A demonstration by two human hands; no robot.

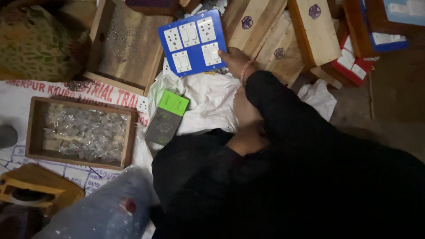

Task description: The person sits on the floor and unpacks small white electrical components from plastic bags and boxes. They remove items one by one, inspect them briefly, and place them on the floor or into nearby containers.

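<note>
Blue plastic caught my eye first: the switch plate [193, 43], blue with white switches and sockets set in it, lay tilted across the wooden boxes [261, 35] at the top of my view. My right hand [234, 59] reached out over it, fingers closed on the plate's right edge, a thin bangle at the wrist, black sleeve trailing back toward me. My left hand [244, 110] sat lower, resting on the white cloth [208, 99], partly under the right arm; whether it was open or clutching anything, I could not tell from that angle. Just left of it lay a small card box [167, 118], grey with a bright green end, on the edge of the same cloth. Further left, a shallow wooden tray [33, 132] held a heap of clear plastic packets [86, 132]. Above it stood another open wooden box [128, 44] with tiny glittering bits scattered on its base. On the far right, red [354, 64] and blue [385, 42] switch plates sat fitted on more wooden boxes, well apart from my hands. A printed sack [26, 95] covered the floor beneath the tray.
</note>
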